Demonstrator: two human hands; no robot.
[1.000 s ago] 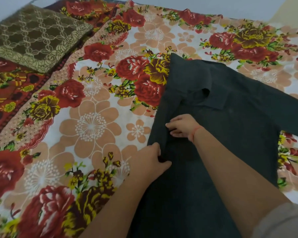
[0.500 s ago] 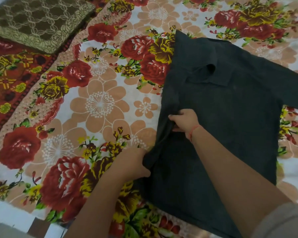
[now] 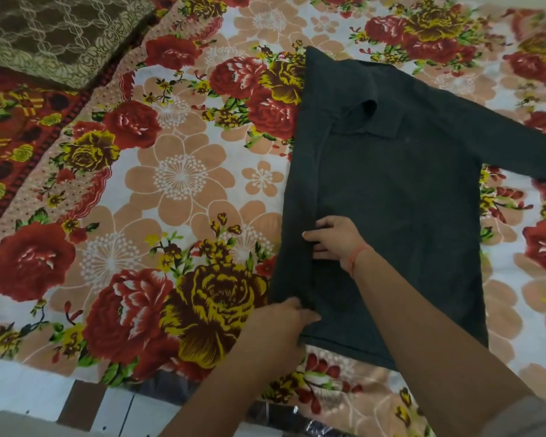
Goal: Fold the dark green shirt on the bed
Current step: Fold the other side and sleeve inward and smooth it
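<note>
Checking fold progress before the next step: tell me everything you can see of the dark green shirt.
The dark green shirt is a plain, soft-looking knit with a collar, lying flat on the floral bedsheet, collar farthest from the camera. Its image-left side is folded inward as a long strip; the opposite sleeve stretches out past the right frame edge. The right hand presses the strip mid-body; the left hand pinches it near the hem.

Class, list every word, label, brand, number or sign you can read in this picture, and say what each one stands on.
None: no readable text in this view.
The dark green shirt shows no label, logo or print.
The floral bedsheet carries only flower patterns.
The brown cushion carries only a lattice pattern.
</note>
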